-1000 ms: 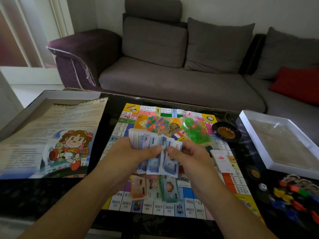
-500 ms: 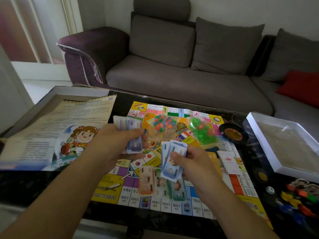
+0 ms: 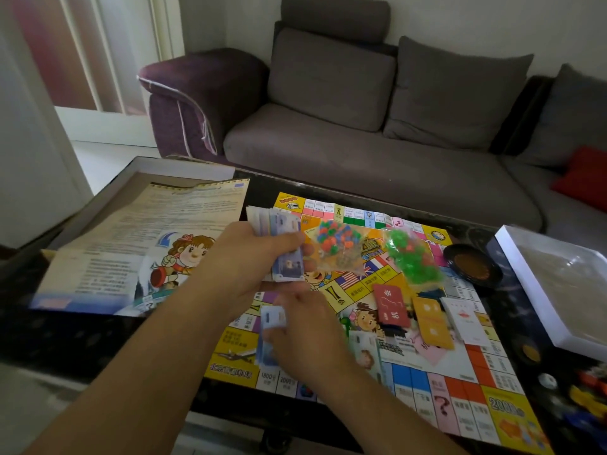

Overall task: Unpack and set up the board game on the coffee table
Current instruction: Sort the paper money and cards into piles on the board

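1. Over the game board point(image 3: 361, 290) on the coffee table point(image 3: 262, 188), the left hand point(image 3: 253, 257) grips a fanned wad of paper money point(image 3: 279, 234), its lower notes hidden by fingers.
2. Nearer, the blurred right hand point(image 3: 305, 336) pinches a few notes point(image 3: 272, 318); their faces are unreadable.
3. Game pieces point(image 3: 588, 399) at the right edge are cut off.

Head view. Person visible only as two forearms and hands, entering from the near edge.

Left hand point(image 3: 244, 257): bare. No ring, no glove, no watch or band at the wrist. Forearm bare along its whole visible length; no sleeve edge in frame.

Right hand point(image 3: 303, 336): bare, motion-blurred, so fine detail on the fingers cannot be made out. No ring or band visible. Forearm likewise bare to the frame edge; no cuff or sleeve showing.

No markings, dressings or jewellery discernible on either arm. Clothing above the forearms is out of frame.
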`<act>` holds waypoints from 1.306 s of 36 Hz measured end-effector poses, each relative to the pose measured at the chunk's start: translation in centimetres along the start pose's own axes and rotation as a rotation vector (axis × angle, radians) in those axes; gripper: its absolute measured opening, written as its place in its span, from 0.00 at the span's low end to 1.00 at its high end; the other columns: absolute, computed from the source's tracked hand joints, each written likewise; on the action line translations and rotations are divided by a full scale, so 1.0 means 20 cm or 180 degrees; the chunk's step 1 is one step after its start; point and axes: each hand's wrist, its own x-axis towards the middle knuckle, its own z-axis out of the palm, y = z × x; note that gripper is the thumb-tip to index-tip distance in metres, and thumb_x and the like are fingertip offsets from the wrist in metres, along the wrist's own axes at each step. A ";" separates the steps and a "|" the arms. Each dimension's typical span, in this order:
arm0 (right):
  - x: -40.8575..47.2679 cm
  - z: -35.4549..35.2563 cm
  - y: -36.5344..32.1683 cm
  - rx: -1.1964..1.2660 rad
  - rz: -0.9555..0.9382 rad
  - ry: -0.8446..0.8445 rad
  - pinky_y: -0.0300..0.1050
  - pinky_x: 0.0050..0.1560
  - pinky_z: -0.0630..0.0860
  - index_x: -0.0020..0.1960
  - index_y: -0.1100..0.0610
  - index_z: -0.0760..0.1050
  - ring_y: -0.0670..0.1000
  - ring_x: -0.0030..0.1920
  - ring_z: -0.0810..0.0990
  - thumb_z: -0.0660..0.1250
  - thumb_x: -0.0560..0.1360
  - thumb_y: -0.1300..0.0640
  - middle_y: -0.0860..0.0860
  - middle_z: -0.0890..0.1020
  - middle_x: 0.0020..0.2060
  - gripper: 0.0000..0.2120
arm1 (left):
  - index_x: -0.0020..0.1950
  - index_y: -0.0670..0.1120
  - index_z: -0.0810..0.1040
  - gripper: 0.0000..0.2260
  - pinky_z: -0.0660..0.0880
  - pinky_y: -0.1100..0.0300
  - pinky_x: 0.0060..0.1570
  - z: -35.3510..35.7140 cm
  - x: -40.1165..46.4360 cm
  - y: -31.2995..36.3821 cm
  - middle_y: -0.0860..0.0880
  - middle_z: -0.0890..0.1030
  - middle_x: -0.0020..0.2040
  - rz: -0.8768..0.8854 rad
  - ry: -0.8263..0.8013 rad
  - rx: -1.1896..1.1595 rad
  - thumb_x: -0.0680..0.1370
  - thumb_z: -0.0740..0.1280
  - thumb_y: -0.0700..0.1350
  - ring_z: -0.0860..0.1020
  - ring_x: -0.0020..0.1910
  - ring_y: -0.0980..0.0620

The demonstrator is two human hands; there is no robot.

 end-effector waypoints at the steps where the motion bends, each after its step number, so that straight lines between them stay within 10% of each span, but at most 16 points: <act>1: -0.01 0.01 0.01 -0.0118 -0.0146 0.0238 0.53 0.64 0.74 0.70 0.54 0.72 0.57 0.62 0.72 0.74 0.76 0.45 0.53 0.75 0.63 0.27 | 0.63 0.45 0.80 0.14 0.85 0.44 0.45 0.00 0.00 0.00 0.44 0.89 0.47 -0.0028 -0.0012 -0.0023 0.79 0.74 0.45 0.89 0.45 0.45; 5: -0.03 -0.04 0.06 0.0289 -0.0255 0.0883 0.47 0.64 0.75 0.72 0.48 0.70 0.52 0.61 0.72 0.72 0.76 0.53 0.49 0.74 0.63 0.26 | 0.64 0.44 0.79 0.17 0.86 0.42 0.45 0.03 -0.02 0.01 0.43 0.89 0.50 -0.0223 -0.0251 -0.0185 0.77 0.76 0.45 0.88 0.47 0.43; 10: -0.07 -0.33 0.17 0.1889 0.0832 0.0372 0.43 0.50 0.75 0.56 0.44 0.79 0.45 0.56 0.78 0.63 0.78 0.67 0.44 0.80 0.55 0.19 | 0.66 0.39 0.79 0.14 0.86 0.42 0.46 0.07 -0.05 0.02 0.38 0.87 0.54 -0.0509 -0.0780 -0.0489 0.81 0.70 0.39 0.87 0.52 0.40; 17: -0.22 -0.56 0.33 0.3885 0.0825 0.0293 0.44 0.36 0.75 0.54 0.58 0.85 0.54 0.41 0.80 0.66 0.82 0.61 0.56 0.85 0.45 0.08 | 0.64 0.40 0.81 0.13 0.86 0.41 0.42 0.16 -0.10 -0.03 0.39 0.88 0.53 -0.0233 -0.1053 -0.0318 0.79 0.71 0.35 0.87 0.50 0.38; 20: -0.26 -0.56 0.34 0.3879 0.0764 0.0346 0.47 0.39 0.78 0.53 0.55 0.84 0.57 0.42 0.80 0.74 0.78 0.51 0.65 0.82 0.47 0.08 | 0.61 0.41 0.83 0.13 0.85 0.48 0.33 0.24 -0.13 -0.06 0.39 0.88 0.51 -0.0134 -0.1085 -0.0246 0.77 0.73 0.35 0.88 0.47 0.38; 31: -0.32 -0.62 0.41 0.3443 0.0907 0.0849 0.49 0.34 0.80 0.41 0.54 0.83 0.69 0.42 0.82 0.73 0.80 0.59 0.61 0.85 0.41 0.09 | 0.62 0.43 0.82 0.17 0.85 0.45 0.36 0.37 -0.15 -0.13 0.41 0.88 0.53 -0.0119 -0.0972 -0.0236 0.73 0.74 0.40 0.88 0.49 0.38; 38: -0.36 -0.63 0.44 0.3340 0.1050 0.0904 0.50 0.41 0.84 0.44 0.54 0.86 0.56 0.42 0.88 0.74 0.79 0.61 0.54 0.88 0.40 0.06 | 0.64 0.42 0.81 0.16 0.77 0.29 0.58 0.40 -0.17 -0.13 0.39 0.87 0.55 -0.0086 -0.0879 -0.0177 0.76 0.72 0.36 0.87 0.53 0.36; 47: -0.39 -0.63 0.48 0.3190 0.1071 0.1083 0.55 0.48 0.85 0.43 0.49 0.86 0.56 0.43 0.88 0.74 0.79 0.59 0.53 0.88 0.40 0.07 | 0.60 0.43 0.84 0.14 0.83 0.36 0.52 0.44 -0.17 -0.16 0.41 0.88 0.52 0.0112 -0.0638 -0.0038 0.75 0.75 0.34 0.88 0.49 0.38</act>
